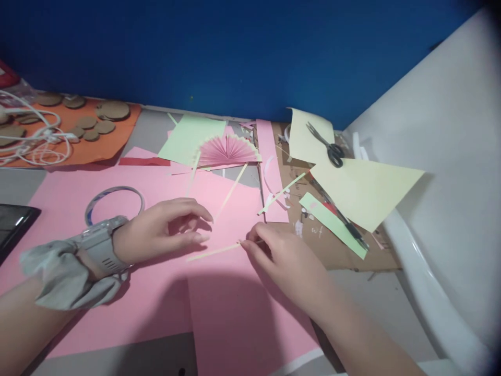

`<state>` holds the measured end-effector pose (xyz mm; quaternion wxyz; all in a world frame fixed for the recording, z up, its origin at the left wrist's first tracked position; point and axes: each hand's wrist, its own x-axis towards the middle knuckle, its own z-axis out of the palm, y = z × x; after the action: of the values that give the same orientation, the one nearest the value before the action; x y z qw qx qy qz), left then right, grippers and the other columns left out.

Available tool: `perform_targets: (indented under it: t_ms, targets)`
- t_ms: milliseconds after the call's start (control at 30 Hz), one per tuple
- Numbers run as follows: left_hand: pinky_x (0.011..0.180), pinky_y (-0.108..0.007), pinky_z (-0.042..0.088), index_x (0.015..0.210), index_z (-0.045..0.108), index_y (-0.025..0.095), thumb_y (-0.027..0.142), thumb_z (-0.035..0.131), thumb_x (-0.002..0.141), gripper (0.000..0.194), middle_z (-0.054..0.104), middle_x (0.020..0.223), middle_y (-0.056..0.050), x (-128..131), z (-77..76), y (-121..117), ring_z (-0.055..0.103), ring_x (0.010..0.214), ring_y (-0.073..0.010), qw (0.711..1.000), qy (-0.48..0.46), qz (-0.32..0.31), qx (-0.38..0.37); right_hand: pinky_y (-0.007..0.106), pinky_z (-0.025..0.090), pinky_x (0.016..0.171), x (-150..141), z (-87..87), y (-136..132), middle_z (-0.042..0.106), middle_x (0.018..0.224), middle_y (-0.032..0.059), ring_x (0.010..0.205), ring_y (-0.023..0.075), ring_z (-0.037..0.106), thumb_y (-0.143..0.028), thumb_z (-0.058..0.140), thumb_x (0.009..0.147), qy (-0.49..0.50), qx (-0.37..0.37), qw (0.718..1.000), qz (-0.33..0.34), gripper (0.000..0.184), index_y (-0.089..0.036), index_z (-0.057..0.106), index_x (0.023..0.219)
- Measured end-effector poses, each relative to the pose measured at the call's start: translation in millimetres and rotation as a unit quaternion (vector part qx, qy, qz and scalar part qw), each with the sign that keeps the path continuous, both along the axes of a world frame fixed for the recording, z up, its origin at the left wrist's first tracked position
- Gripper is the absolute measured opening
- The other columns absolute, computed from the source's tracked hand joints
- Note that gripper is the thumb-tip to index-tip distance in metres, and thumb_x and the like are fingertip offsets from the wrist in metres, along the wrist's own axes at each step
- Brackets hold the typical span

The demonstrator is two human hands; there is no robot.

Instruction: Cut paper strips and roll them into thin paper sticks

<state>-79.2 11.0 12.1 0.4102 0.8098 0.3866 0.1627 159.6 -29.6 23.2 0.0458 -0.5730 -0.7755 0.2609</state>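
My right hand [279, 258] pinches one end of a thin pale yellow paper strip [213, 253] above the pink paper sheet [156, 308]. My left hand [168, 227] hovers just left of it, thumb and fingers apart with nothing between them. Beyond the hands lies a pleated pink paper fan [228, 150] with a pale yellow edge. Another pale yellow strip [234, 185] slants down from near the fan toward my left fingertips. A roll of tape [91, 204] lies behind my left wrist, partly hidden by it.
Black-handled scissors [335, 153] rest on pale yellow paper [364, 183] at right. A utility knife [352, 230] and green strip [332, 224] lie on cardboard [313, 245]. At left are cardboard discs [112, 110], a white cable [50, 134] and a dark device [15, 224]. A blue panel [219, 52] stands behind.
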Motion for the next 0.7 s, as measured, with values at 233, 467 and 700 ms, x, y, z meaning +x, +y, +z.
perform_targets:
  t_ms: [233,467,700]
  targets:
    - [0.078,-0.033,0.03,0.074,0.06,0.019,0.046,0.059,0.076,0.027,0.057,0.08,-0.002,3.0,4.6,-7.9,0.048,0.08,-0.018,0.993,0.009,-0.074,0.095,0.024,0.032,0.058,-8.6,-10.0,-6.7,0.056,0.071,-0.0013,0.064,0.0122,0.051,-0.027,0.047,0.09,0.065,0.079,0.994,0.041,0.019,-0.019,0.049,0.073]
    - [0.074,-0.028,0.028,0.071,0.056,0.02,0.034,0.059,0.082,0.019,0.056,0.066,0.004,7.9,-2.8,-11.5,0.048,0.07,-0.0117,0.989,0.038,-0.139,0.03,0.024,0.034,0.061,-16.0,-17.6,-13.7,0.057,0.07,0.0008,0.065,0.0121,0.051,-0.022,0.048,0.09,0.101,0.147,0.979,0.101,0.019,-0.015,0.054,0.074]
    - [0.074,-0.027,0.03,0.068,0.052,0.019,0.03,0.057,0.084,0.02,0.053,0.064,0.004,4.2,0.0,-9.1,0.047,0.069,-0.011,0.988,0.035,-0.151,-0.004,0.021,0.037,0.056,-8.3,-1.5,-10.0,0.058,0.07,-0.0028,0.062,0.0099,0.051,-0.025,0.051,0.088,0.233,-0.033,0.972,0.019,0.013,-0.02,0.054,0.077]
